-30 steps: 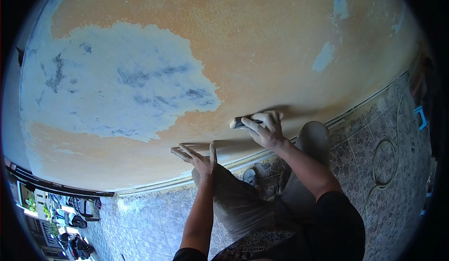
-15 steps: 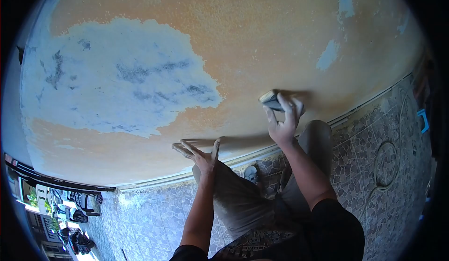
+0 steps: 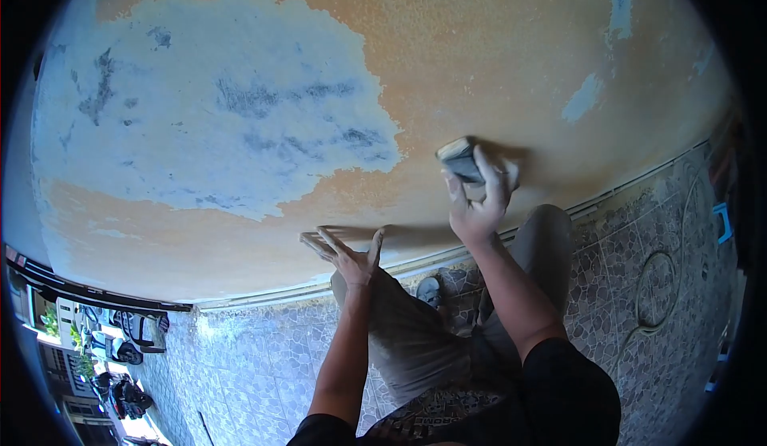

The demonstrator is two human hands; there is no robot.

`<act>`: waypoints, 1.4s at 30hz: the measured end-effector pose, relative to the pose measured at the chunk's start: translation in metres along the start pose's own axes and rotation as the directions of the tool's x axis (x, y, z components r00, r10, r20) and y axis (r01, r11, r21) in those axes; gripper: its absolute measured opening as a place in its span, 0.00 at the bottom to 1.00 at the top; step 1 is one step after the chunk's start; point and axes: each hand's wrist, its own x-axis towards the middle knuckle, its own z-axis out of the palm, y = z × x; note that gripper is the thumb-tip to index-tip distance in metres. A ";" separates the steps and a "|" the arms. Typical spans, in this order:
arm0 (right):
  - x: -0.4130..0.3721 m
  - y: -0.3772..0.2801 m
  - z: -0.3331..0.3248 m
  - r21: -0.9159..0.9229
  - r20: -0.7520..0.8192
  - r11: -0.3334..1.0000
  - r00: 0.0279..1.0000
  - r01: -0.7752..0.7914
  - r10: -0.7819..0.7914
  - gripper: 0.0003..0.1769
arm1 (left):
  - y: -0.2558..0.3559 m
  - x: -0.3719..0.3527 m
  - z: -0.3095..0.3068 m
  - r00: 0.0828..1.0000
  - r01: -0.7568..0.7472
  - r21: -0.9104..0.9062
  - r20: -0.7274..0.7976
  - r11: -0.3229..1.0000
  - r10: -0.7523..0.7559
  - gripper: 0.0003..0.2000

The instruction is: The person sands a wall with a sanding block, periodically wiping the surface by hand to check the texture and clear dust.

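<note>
My right hand (image 3: 479,202) grips a dark sanding block (image 3: 461,161) with a pale, worn end, held against the orange-painted wall (image 3: 431,71). Thumb and fingers wrap its sides, and dust coats the skin. Lower on the wall, my left hand (image 3: 350,261) has its fingers spread, tips at the surface, nothing in it. To the left of the block lies a large whitish patch (image 3: 192,158) with dark smudges and a ragged edge. A smaller pale patch (image 3: 583,99) shows to the right.
Stone-patterned floor tiles (image 3: 264,366) meet the wall's base below my hands. A coiled hose (image 3: 657,290) lies on the floor at right, near a blue plastic item (image 3: 722,222). Motorbikes (image 3: 120,396) stand at far left. My bent knees are close to the wall.
My right hand and the sanding block have shifted slightly left and up along the wall. The view has tilted a little, so the patches appear higher and further right. The left hand stays spread.
</note>
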 end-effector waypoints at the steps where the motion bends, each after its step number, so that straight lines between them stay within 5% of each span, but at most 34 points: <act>1: 0.022 0.002 0.004 0.089 -0.121 0.982 0.977 -0.165 0.175 0.32 | -0.003 -0.001 0.001 1.000 0.011 -0.016 0.016 1.000 -0.011 0.71; 2: 0.049 -0.008 0.001 0.264 -0.171 0.889 0.889 -0.374 0.425 0.32 | -0.004 -0.006 0.000 1.000 0.021 -0.013 0.019 1.000 -0.020 0.71; 4: 0.067 -0.019 0.013 0.305 -0.315 0.876 0.829 -0.373 0.463 0.34 | -0.003 -0.001 0.003 1.000 -0.008 -0.010 -0.009 1.000 0.008 0.71; 6: 0.017 -0.014 0.043 0.043 -0.309 0.998 0.949 -0.048 0.059 0.29 | -0.001 0.001 0.004 1.000 -0.015 -0.015 -0.023 1.000 0.015 0.71; 8: -0.040 -0.005 0.027 -0.057 0.168 0.942 0.934 0.329 -0.316 0.27 | -0.003 0.001 0.010 0.998 -0.031 -0.008 -0.048 0.999 0.031 0.72; 10: -0.066 0.001 0.013 0.018 0.532 0.904 0.761 0.427 -0.370 0.27 | -0.002 -0.001 0.006 0.998 -0.030 -0.012 -0.047 0.999 0.030 0.72; 11: -0.065 0.007 0.009 0.037 0.516 0.922 0.782 0.385 -0.348 0.29 | -0.002 -0.001 0.004 0.999 -0.038 -0.019 -0.030 0.999 0.037 0.72; 14: 0.008 -0.012 0.011 0.038 0.075 0.998 0.995 0.056 -0.059 0.29 | -0.004 -0.002 0.002 1.000 0.012 -0.052 0.021 0.999 -0.011 0.71; 15: 0.040 -0.018 0.014 0.037 -0.114 0.999 0.993 -0.015 0.019 0.29 | -0.005 -0.003 0.002 1.000 0.000 -0.014 0.020 1.000 0.001 0.71; 16: 0.060 -0.023 0.016 0.233 -0.218 0.942 0.932 -0.240 0.291 0.30 | -0.006 -0.006 0.003 1.000 0.012 -0.014 0.016 1.000 -0.011 0.71; 18: 0.062 -0.034 0.020 0.213 -0.247 0.917 0.889 -0.338 0.385 0.32 | -0.005 -0.001 0.008 0.999 -0.030 -0.005 -0.039 1.000 0.030 0.70; 20: 0.003 -0.027 0.041 0.001 -0.098 0.999 0.994 0.050 -0.050 0.30 | -0.003 0.001 0.010 0.997 -0.044 0.005 -0.068 0.999 0.044 0.70; 22: -0.047 -0.017 0.028 0.021 0.319 0.912 0.862 0.410 -0.395 0.27 | -0.006 -0.001 0.013 0.994 -0.069 -0.002 -0.088 0.998 0.069 0.70; 24: -0.067 -0.008 0.015 0.025 0.561 0.929 0.764 0.369 -0.318 0.27 | -0.008 -0.001 0.010 0.998 -0.024 -0.017 -0.064 1.000 0.023 0.69; 27: -0.001 -0.022 0.011 0.056 0.169 0.994 0.980 0.098 -0.106 0.27 | -0.006 -0.002 0.005 0.992 -0.100 -0.019 -0.081 0.995 0.098 0.67; 30: 0.079 -0.026 0.002 0.141 -0.202 0.931 0.910 -0.338 0.361 0.25 | -0.004 -0.002 0.004 0.997 -0.054 -0.009 -0.057 0.998 0.054 0.67; 32: 0.063 -0.028 0.031 0.271 -0.322 0.941 0.903 -0.202 0.286 0.26 | -0.004 -0.002 0.010 0.995 -0.050 0.002 -0.087 0.999 0.050 0.68; 33: 0.033 -0.016 0.031 0.103 -0.139 0.994 0.990 0.030 -0.015 0.25 | -0.005 -0.001 0.012 0.993 -0.065 0.019 -0.102 0.998 0.066 0.68; 34: -0.004 -0.003 0.023 -0.018 0.089 0.956 0.953 0.293 -0.291 0.24 | -0.005 -0.002 0.012 0.991 -0.070 0.012 -0.110 0.997 0.071 0.68; 36: -0.036 0.001 0.003 0.004 0.515 0.833 0.713 0.553 -0.475 0.24 | -0.004 0.000 0.013 0.990 -0.084 0.017 -0.112 0.996 0.085 0.67; 37: -0.035 0.005 -0.002 0.000 0.514 0.834 0.715 0.552 -0.473 0.24 | -0.004 0.000 0.012 0.990 -0.089 0.002 -0.111 0.996 0.089 0.66; 39: -0.022 0.007 -0.011 -0.054 0.398 0.946 0.876 0.319 -0.273 0.26 | -0.006 0.006 0.014 0.989 -0.098 0.005 -0.113 0.995 0.098 0.66; 40: -0.007 0.005 -0.005 -0.002 0.168 0.998 0.984 0.059 -0.058 0.27 | -0.006 -0.002 0.008 0.992 -0.090 0.013 -0.090 0.996 0.090 0.66; 41: 0.024 -0.003 0.000 -0.029 -0.047 0.998 0.998 -0.050 0.049 0.30 | -0.003 -0.001 0.002 0.999 -0.034 0.022 -0.027 0.999 0.034 0.67; 42: 0.047 -0.008 -0.003 0.149 -0.141 0.934 0.928 -0.325 0.346 0.33 | -0.003 -0.003 0.003 0.999 -0.038 0.025 -0.020 0.999 0.039 0.67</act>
